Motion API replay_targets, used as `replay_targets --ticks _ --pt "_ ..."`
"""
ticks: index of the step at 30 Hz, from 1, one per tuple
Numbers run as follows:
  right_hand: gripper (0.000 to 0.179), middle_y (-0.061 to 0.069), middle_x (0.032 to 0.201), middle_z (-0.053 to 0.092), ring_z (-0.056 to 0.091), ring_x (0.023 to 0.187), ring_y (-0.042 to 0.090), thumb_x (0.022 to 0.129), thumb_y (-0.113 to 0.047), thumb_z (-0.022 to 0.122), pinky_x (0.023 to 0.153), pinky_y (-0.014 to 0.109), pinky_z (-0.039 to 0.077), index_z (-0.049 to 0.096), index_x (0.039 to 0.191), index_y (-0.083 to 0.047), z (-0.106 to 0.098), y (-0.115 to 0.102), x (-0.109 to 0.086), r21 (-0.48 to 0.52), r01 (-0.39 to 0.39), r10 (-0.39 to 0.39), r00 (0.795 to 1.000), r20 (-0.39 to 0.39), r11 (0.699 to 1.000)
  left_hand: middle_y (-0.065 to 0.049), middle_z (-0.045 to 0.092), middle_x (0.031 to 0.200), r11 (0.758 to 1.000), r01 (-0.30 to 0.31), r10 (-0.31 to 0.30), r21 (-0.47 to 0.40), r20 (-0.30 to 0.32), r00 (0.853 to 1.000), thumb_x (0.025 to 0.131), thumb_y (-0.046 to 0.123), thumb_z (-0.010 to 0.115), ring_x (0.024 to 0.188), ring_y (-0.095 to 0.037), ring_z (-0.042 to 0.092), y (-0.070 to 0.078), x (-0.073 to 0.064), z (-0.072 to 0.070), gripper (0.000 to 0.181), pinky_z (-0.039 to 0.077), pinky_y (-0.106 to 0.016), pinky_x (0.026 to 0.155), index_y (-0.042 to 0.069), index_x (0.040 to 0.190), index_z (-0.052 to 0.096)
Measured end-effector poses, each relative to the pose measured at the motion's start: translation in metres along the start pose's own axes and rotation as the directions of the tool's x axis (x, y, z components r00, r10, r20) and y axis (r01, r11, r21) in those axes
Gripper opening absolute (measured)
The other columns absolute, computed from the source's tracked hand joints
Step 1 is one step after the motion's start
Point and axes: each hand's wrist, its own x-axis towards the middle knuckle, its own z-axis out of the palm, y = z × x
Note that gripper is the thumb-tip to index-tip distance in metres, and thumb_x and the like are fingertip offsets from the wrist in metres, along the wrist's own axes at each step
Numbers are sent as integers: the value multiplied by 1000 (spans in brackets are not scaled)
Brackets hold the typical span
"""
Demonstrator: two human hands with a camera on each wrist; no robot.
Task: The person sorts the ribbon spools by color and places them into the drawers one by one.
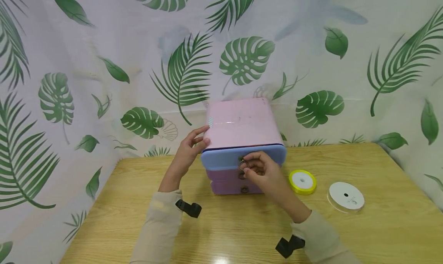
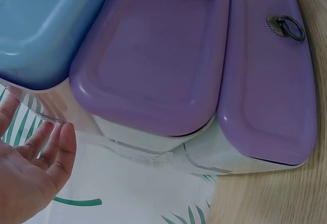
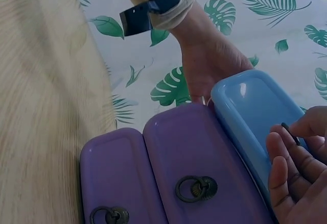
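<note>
A small chest of drawers with a pink top (image 1: 238, 122) stands on the table against the backdrop. Its top drawer has a light blue front (image 1: 221, 160), slightly pulled out, with a dark gap along its upper edge. Two purple drawer fronts (image 2: 148, 60) with ring pulls lie below, both closed or nearly so. My right hand (image 1: 266, 173) pinches the metal ring pull (image 3: 291, 134) of the blue drawer between thumb and fingers. At the chest's left side my left hand (image 1: 188, 148) rests with loosely extended fingers against the upper wall, beside the blue drawer.
To the right of the chest lie a spool of yellow ribbon (image 1: 302, 180) and a larger white spool (image 1: 346, 196). Behind the wooden table (image 1: 138, 191) hangs a white cloth (image 1: 145, 64) printed with green leaves. A dark camera is strapped to each wrist.
</note>
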Motion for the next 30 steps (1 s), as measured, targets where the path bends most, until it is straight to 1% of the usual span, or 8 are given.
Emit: replay_targets --ticks 3,7,10,12,16,20,26,30 --pt "27 24 104 66 66 85 16 92 -2 60 75 24 54 51 117 3 -3 1 2 -13 -11 12 1000 3 1000 -7 37 151 1000 -1 1 -3 7 1000 96 24 57 136 -28 41 0 0 1 50 45 -46 102 21 144 45" --pt "28 23 104 65 65 82 14 93 -3 58 75 31 56 49 119 2 -4 3 4 -14 -19 19 1000 12 1000 -6 37 151 1000 -2 2 -5 19 1000 96 27 58 136 -27 42 0 1 1 50 44 -46 103 23 144 45" --pt "28 24 104 64 65 83 15 94 -2 57 75 34 57 48 120 3 -4 3 6 4 -13 13 1000 16 1000 -6 36 151 1000 -2 2 -10 26 1000 97 26 57 136 -27 42 0 1 1 49 44 -47 104 24 144 44" --pt "29 25 105 63 65 85 16 94 -2 57 76 35 57 46 120 5 -4 4 6 16 -9 8 1000 22 1000 -6 35 152 1000 0 1 -15 26 1000 98 24 56 135 -27 42 -1 1 1 49 44 -47 104 23 145 44" --pt "30 28 108 61 65 89 15 96 -2 55 77 36 57 43 122 7 -4 6 8 46 -10 8 999 49 999 -7 34 153 1000 5 -4 -21 20 1000 98 19 54 135 -29 43 -2 2 1 49 45 -46 102 20 146 43" --pt "31 29 112 59 65 91 17 97 -1 52 79 39 56 40 125 6 -5 8 9 63 -26 21 997 74 998 -5 34 153 1000 10 -10 -16 5 1000 98 20 56 134 -28 44 -3 2 2 49 47 -44 99 20 146 43" --pt "35 30 114 59 66 90 22 96 2 51 80 42 56 38 128 5 -7 12 9 32 -24 20 994 106 999 -8 34 152 1000 8 -7 -24 22 1000 98 22 54 134 -29 44 -3 1 1 50 47 -41 98 20 146 42" --pt "37 28 112 61 67 84 17 95 0 53 78 38 57 39 130 4 -10 14 5 -20 -17 19 994 109 1000 -7 33 152 1000 7 -6 -30 31 1000 98 24 53 134 -29 44 -3 -1 0 50 46 -43 99 22 147 41"
